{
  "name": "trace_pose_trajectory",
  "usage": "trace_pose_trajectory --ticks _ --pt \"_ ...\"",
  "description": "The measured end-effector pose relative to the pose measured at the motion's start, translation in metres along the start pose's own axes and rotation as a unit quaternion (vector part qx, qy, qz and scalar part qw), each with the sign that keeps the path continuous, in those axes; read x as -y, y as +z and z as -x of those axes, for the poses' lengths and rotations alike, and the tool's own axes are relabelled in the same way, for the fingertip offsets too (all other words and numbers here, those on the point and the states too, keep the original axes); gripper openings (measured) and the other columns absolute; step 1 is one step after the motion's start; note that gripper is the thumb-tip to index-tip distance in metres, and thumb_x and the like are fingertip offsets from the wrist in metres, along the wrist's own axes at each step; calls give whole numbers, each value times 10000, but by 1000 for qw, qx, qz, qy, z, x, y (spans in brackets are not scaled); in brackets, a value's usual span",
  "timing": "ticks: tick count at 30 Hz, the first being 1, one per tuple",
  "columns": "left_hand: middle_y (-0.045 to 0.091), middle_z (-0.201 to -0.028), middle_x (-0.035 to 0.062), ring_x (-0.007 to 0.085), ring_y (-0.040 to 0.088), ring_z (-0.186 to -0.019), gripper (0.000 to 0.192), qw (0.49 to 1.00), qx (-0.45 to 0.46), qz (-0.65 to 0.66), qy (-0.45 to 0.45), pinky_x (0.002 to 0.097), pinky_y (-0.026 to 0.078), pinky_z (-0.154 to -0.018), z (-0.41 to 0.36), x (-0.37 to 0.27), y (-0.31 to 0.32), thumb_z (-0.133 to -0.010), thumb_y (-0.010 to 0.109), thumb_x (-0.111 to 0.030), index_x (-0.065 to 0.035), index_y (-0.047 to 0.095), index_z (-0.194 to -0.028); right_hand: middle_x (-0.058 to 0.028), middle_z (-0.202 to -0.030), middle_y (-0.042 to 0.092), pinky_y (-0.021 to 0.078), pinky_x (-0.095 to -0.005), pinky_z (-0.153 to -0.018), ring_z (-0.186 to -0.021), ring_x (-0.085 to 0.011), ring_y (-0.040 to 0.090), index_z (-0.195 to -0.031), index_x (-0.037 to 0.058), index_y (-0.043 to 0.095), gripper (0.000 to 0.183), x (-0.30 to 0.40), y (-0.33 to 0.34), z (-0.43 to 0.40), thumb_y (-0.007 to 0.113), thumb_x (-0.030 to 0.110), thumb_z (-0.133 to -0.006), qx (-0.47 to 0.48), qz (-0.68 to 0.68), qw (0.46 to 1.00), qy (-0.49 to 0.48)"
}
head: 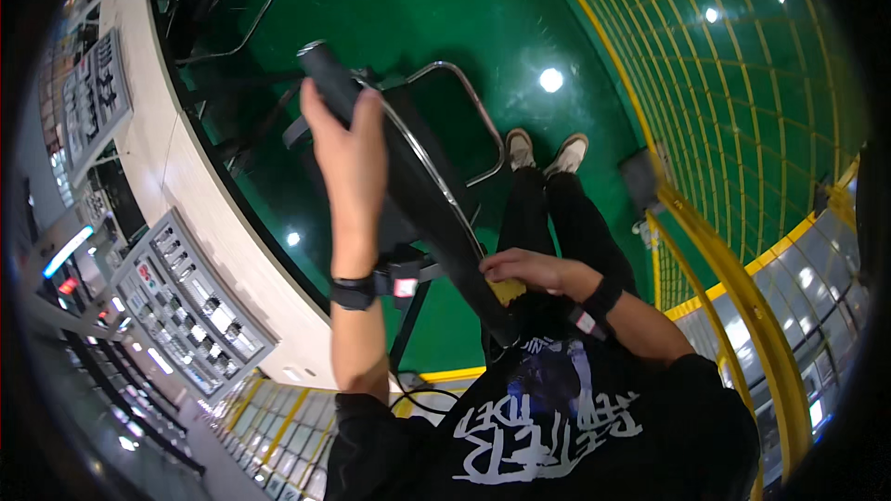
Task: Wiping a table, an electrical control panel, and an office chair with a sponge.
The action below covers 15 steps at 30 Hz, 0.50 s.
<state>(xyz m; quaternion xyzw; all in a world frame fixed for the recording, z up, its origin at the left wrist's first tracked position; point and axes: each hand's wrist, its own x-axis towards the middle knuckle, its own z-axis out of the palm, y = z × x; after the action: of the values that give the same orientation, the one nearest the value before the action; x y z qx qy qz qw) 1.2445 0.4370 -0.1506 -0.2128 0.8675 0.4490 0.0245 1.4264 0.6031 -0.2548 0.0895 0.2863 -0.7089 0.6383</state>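
A black chair backrest (424,202) with a chrome tube along its edge runs diagonally in front of me. My left hand (348,146) grips it near its far end, thumb on one side and a finger on the other. Lower down, my right hand (532,271) holds a yellow cloth or sponge (508,290) against the near part of the backrest; the palm hides some of it. A curved chrome chair tube (480,104) shows beyond the backrest. Each wrist wears a black band with a small box.
At left stands a long pale table (209,188) bearing grey trays of small parts, one a large tray (195,306). Another chrome-framed chair (268,7) is at the upper left. Yellow mesh fencing (717,83) and a yellow rail (752,306) curve along the right. The floor is green.
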Motion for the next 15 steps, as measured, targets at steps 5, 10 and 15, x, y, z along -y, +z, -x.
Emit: trace_pose_trajectory --ticks 5,10,15 --pt "525 -986 119 180 491 -853 531 991 -58 -109 59 288 411 -804 -28 14 4 -834 590 -194 60 371 -1245 -34 -1019 489 364 -267 -905 -986 -124 472 -1121 46 485 272 -23 7 -10 542 171 -886 -114 -171 955 -216" --pt "561 -935 80 170 562 -817 350 993 -71 -91 19 294 465 -759 -30 -1 -1 -836 552 -146 -9 463 -1146 -143 -1165 429 367 -380 -970 -1144 -284 439 -1088 40 450 363 -27 22 -21 646 119 -792 -112 108 895 -419" --pt "553 -927 59 171 564 -847 277 990 -100 -104 6 281 457 -766 -22 -9 -3 -835 552 -186 -47 495 -1067 -157 -1224 452 456 -393 -901 -1106 -322 502 -1084 33 473 383 -37 29 -5 666 134 -768 -124 199 890 -391"
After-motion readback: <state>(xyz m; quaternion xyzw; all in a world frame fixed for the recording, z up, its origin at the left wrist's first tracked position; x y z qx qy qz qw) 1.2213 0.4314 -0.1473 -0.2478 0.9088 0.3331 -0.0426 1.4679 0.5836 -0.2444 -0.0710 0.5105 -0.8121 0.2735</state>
